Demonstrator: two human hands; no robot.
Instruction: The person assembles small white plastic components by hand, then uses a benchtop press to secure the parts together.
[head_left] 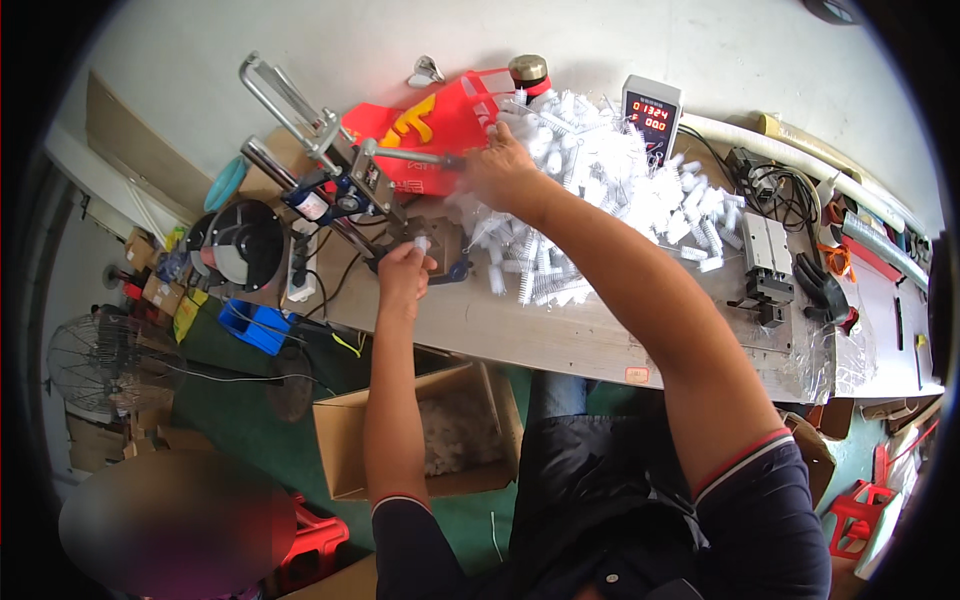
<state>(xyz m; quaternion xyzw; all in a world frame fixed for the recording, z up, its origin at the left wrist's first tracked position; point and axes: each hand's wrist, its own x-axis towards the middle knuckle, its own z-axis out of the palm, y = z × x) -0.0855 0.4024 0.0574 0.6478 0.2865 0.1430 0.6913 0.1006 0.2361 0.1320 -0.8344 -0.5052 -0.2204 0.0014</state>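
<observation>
A bench-mounted hand press (365,185) with a long metal lever (410,155) stands at the left of the table. My right hand (500,175) is closed around the lever's dark grip end; its lower part is blurred. Low at the press, my left hand (402,278) pinches a small white plastic piece (421,244) by the fingertips, close to the press base (440,240). Just right of both hands lies a large heap of small white spiral brushes (570,190), some showing thin wire. Glare washes out the middle of the heap.
Behind the press are a red bag (400,175) and yellow-handled tool (410,122). A digital counter (652,115) stands behind the heap; a metal fixture (768,260) lies right. Below sits a cardboard box (345,440) of white pieces. Left are a blue bin (255,325) and fan (100,365).
</observation>
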